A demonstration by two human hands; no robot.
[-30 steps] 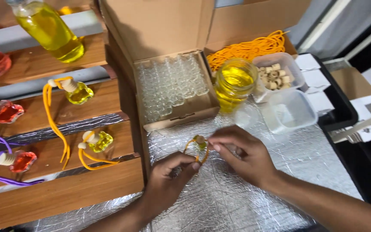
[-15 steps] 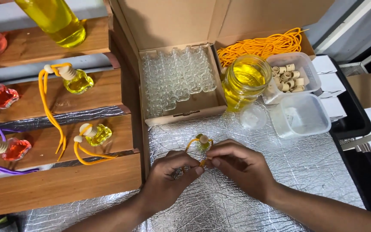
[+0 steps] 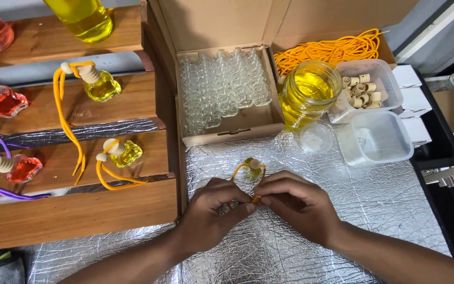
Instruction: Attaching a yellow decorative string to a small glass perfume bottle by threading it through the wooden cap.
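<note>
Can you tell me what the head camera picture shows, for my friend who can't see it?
Two hands, left hand and right hand, pinch an orange cord looped on a small yellow-filled bottle over silver foil. Behind sit a box of empty bottles and a jar of yellow liquid.

Foil-covered table, cardboard box, yellow jar, plastic tubs

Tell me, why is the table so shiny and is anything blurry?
Head view: the crinkled foil bounces light as white glints; the jar of yellow liquid glows bright; hands and the little bottle look sharp, with only soft shadows beneath.
</note>
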